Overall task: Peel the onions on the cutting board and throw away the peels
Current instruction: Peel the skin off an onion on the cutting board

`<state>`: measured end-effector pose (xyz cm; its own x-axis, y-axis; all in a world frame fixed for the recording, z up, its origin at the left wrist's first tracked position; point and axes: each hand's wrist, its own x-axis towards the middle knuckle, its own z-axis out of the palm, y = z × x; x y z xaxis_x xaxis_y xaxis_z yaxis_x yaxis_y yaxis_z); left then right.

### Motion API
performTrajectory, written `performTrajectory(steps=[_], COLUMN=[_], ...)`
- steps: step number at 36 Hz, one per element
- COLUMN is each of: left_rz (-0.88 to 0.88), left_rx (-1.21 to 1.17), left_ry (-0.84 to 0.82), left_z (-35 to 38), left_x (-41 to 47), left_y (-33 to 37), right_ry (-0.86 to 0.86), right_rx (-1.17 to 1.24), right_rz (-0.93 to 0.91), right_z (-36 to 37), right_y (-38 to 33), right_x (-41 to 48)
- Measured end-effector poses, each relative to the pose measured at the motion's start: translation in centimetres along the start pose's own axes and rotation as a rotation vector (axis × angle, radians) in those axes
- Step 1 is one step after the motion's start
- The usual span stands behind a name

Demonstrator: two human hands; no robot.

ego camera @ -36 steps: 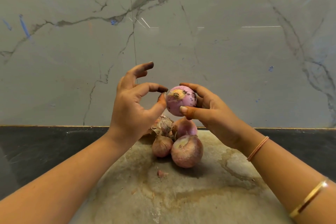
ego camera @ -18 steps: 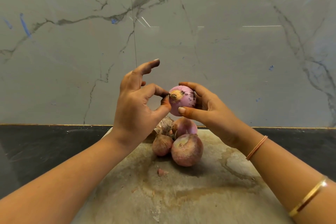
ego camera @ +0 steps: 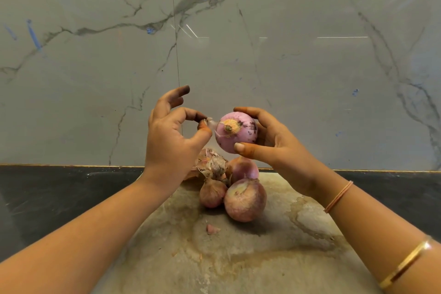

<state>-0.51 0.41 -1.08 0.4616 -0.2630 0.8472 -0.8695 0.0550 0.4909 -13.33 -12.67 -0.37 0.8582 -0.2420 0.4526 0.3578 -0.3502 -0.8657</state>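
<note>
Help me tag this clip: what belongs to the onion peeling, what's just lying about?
Job: held onion, gripped by right hand; skin strip, pinched by left hand; three more onions; peel pile; peel scrap; cutting board.
Lying about: black counter, marble wall.

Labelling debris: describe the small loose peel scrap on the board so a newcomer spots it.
Start at the stained cutting board on the dark counter. A cluster of onions sits on it; the peel scrap lies alone just in front, nearer the camera. It is a tiny flat pink fleck, not a round bulb or crumpled dry skin.
</note>
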Motion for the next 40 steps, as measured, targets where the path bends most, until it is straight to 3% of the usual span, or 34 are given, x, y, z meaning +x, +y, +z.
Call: performTrajectory(steps=[19,23,27,32,40], left_rz=[-0.089,-0.109,-0.028,0.127,0.341], left_rx=[0.149,0.205,0.14,0.026,0.042], left_ry=[0.087,0.021,-0.095,-0.102,-0.131], left_z=[-1.5,-1.0,-0.5,-0.5,-0.4], left_x=[1.4,1.2,0.8,0.6,0.5], left_y=[-2.7,-2.9,-2.6,-1.4,-0.6], right_ry=[-0.104,-0.06,-0.012,0.045,-0.03], right_rx=[0.089,0.05,0.103,0.274,0.317], right_rz=[0.097,0.122,0.152,0.151,0.172], right_z=[-0.5,-0.4,-0.7,-1.1,-0.8], right_y=[-0.6,-0.4,-0.1,0.0,-0.1], right_x=[-0.2,-0.2,0.0,0.1,0.1])
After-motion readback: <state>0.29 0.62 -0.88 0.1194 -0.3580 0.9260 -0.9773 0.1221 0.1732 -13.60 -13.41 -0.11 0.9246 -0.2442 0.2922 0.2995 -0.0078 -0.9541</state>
